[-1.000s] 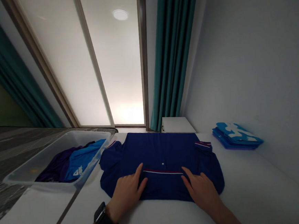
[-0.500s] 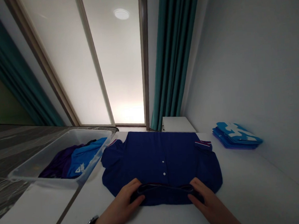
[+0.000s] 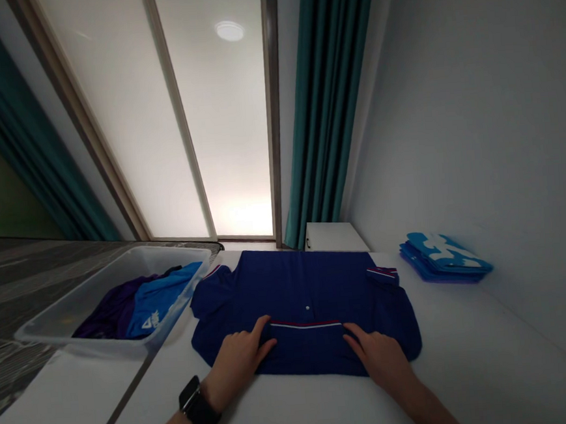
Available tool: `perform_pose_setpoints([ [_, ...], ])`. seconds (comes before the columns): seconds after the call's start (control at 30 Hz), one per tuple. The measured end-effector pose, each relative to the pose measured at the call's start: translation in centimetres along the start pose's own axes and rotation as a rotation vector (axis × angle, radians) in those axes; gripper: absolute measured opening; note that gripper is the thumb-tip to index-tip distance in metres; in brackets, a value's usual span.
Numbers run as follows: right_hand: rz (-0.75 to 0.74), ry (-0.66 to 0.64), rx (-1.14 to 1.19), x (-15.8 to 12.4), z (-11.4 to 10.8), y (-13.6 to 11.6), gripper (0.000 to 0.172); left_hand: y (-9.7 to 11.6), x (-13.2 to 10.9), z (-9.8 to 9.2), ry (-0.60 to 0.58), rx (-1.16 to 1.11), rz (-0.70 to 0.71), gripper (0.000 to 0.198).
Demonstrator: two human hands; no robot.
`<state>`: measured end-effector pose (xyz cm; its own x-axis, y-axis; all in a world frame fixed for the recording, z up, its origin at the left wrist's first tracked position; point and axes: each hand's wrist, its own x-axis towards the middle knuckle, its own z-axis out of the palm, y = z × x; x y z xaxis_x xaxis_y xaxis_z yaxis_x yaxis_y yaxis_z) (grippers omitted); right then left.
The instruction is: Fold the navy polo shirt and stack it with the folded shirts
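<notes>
A dark blue polo shirt (image 3: 288, 283) lies spread on the white table, with sleeves out to both sides. Its collar, edged with a red and white stripe, is turned over at the side nearest me, and one white button shows beyond the stripe. With thumb and fingers, my left hand (image 3: 242, 352) pinches the left end of the striped collar. At the opposite end of the stripe, my right hand (image 3: 375, 352) grips the cloth in the same way. A black watch (image 3: 199, 405) sits on my left wrist.
On the left stands a clear plastic bin (image 3: 114, 254) holding purple and bright blue clothes (image 3: 157, 303). A stack of folded blue garments (image 3: 443, 258) rests at the right by the wall. Behind the white table (image 3: 288, 404) is a small white cabinet (image 3: 334, 236).
Both hands have moved away from me and closer together, carrying the collar. It now lies turned over toward the shirt's middle, its stripe showing, and one of the two buttons is covered.
</notes>
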<state>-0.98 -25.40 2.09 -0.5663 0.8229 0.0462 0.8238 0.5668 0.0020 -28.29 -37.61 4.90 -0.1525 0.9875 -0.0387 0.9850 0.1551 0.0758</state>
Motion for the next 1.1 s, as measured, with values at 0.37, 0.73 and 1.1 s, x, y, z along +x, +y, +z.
perform_pose_setpoints([
  [0.37, -0.228, 0.493, -0.066, -0.8, -0.9, -2.2, 0.036, 2.0, -0.7, -0.2, 0.461, 0.076, 0.270, 0.039],
  [0.73, -0.244, 0.191, 0.101, -0.4, 1.6, -5.3, 0.052, 7.2, 2.6, 3.4, 0.313, -0.047, 0.234, 0.050],
  [1.1, -0.223, 0.137, 0.119, -0.5, 1.4, -5.4, 0.052, 6.5, 2.3, 3.0, 0.246, -0.083, 0.275, 0.058],
])
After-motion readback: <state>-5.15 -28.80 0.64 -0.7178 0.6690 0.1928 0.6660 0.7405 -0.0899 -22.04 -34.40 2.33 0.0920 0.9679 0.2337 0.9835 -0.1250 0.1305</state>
